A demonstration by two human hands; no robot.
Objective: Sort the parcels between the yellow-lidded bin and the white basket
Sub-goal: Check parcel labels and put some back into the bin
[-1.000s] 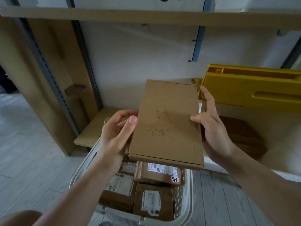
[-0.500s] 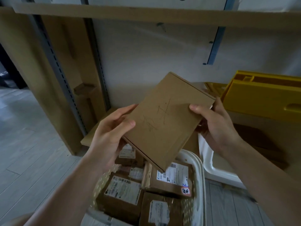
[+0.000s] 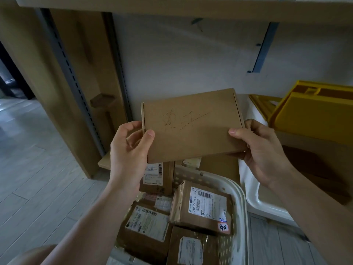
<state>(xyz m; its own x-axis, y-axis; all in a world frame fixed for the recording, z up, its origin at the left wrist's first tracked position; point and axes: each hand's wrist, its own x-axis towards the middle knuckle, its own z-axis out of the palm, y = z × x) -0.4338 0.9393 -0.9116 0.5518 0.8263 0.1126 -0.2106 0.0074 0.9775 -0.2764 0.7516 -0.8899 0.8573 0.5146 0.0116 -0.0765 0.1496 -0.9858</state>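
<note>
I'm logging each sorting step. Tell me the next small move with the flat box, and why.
Probably turn it over. Both hands, left hand and right hand, hold the flat box above the white basket, and its upper face shows only handwriting, no printed label like the parcels below.

Flat box [image 3: 193,125] turned landscape btwn both hands, writing now upright.

I see a pale wood-plank floor [image 3: 38,169] carrying the load. The white basket [image 3: 241,203] stands directly on it, holding several brown parcels [image 3: 202,207] with printed labels. Just to its right a white bin [image 3: 267,205] sits on the same floor, its yellow lid [image 3: 315,119] raised. A low wooden shelf board [image 3: 104,162] lies behind the basket, just above floor level
</note>
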